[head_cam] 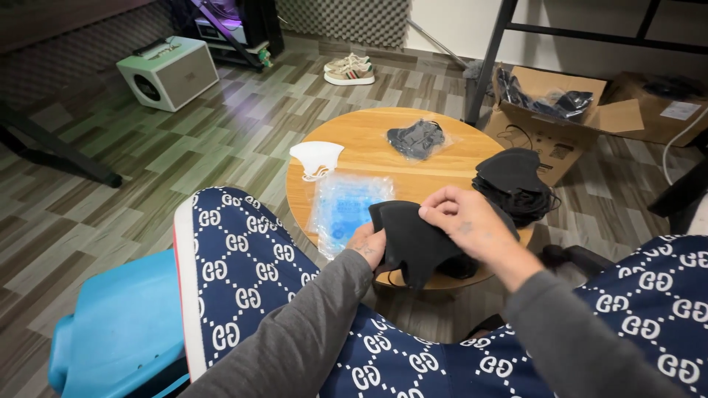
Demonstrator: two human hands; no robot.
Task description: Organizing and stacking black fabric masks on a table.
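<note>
Both my hands hold a black fabric face mask [414, 239] over the near edge of a small round wooden table [369, 140]. My left hand [367, 245] grips its left side from below. My right hand [463, 221] pinches its upper right edge. A stack of clear plastic bags [343, 206] lies on the table just left of the mask. A pile of loose black masks [516, 180] sits at the table's right edge. A bagged black mask [418, 138] lies at the far side, and a white mask [317, 157] rests at the left edge.
An open cardboard box [549, 110] holding bagged masks stands behind the table beside a black metal frame leg [487, 63]. A small white speaker cabinet [168, 72] and a pair of sneakers [349, 70] sit on the wood-pattern floor. A blue plastic seat [118, 324] is at my left.
</note>
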